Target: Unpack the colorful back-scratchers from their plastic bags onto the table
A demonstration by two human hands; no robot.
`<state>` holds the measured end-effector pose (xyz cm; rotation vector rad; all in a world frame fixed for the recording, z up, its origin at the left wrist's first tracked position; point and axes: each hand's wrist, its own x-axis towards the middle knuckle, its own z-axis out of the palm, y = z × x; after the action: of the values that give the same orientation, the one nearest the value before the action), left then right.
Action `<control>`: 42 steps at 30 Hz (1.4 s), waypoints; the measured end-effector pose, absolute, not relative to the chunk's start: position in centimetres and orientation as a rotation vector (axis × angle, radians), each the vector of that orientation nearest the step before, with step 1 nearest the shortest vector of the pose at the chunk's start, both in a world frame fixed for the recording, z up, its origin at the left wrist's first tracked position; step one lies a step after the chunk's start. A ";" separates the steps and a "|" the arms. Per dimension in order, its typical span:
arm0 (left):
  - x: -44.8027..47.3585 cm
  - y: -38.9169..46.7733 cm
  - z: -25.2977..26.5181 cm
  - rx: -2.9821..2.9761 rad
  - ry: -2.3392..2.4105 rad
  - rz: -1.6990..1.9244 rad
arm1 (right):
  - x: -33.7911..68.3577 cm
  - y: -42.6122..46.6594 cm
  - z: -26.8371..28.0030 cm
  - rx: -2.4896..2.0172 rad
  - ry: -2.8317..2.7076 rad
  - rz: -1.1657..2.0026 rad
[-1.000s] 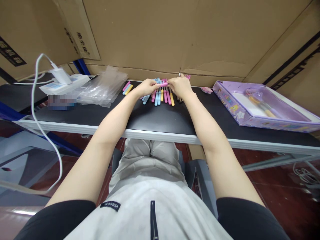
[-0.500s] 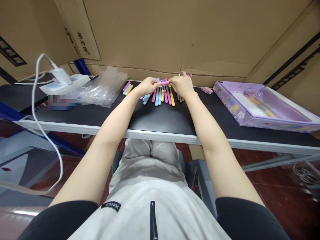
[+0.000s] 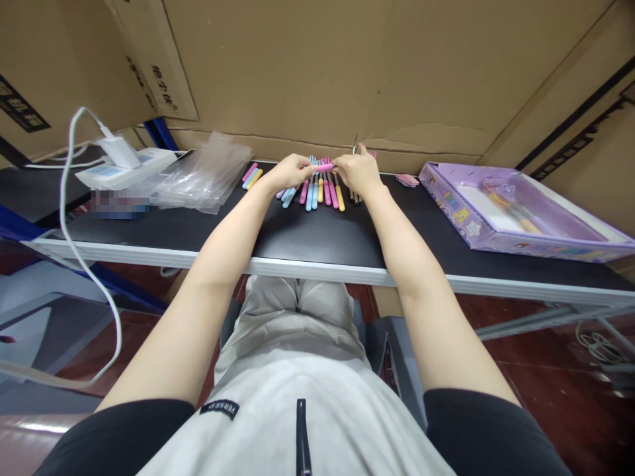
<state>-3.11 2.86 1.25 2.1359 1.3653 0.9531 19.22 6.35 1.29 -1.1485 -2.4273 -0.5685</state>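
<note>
A short pink handle (image 3: 325,167) is held level above the table between my two hands. My left hand (image 3: 294,173) pinches its left end with closed fingers. At its other end, the fingers of my right hand (image 3: 358,172) close on it, and a thin pale or metallic piece (image 3: 354,150) sticks up beside them. Below lies a row of small fork-like tools (image 3: 320,192) with pink, blue and yellow handles and coloured prongs at the back. A few dark shafts (image 3: 355,197) lie under my right hand. Loose coloured handles (image 3: 252,176) rest left of my left hand.
Clear plastic bags (image 3: 203,175) and a white power strip (image 3: 124,168) with a cable lie at the left. A purple open box (image 3: 471,228) holding some items stands at the right, with small pink cards (image 3: 407,180) near it. Cardboard (image 3: 297,73) walls the back.
Both hands keep their hold on the pink handle, with only slight movement of the right fingers. The whole view has shifted a little.
</note>
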 end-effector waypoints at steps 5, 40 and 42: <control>-3.6 2.2 1.7 2.153 1.316 0.896 | 19.1 6.1 1.5 -1.164 -2.431 -0.585; -4.9 1.9 1.9 2.097 1.441 0.773 | 20.9 6.8 1.1 -1.312 -2.387 -0.562; -5.0 1.5 2.2 2.078 1.483 0.742 | 21.5 6.9 1.0 -1.334 -2.379 -0.556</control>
<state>-5.02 1.46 2.18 2.0783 1.4830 0.7419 21.54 6.87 1.04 -1.3342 -2.3785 -0.5557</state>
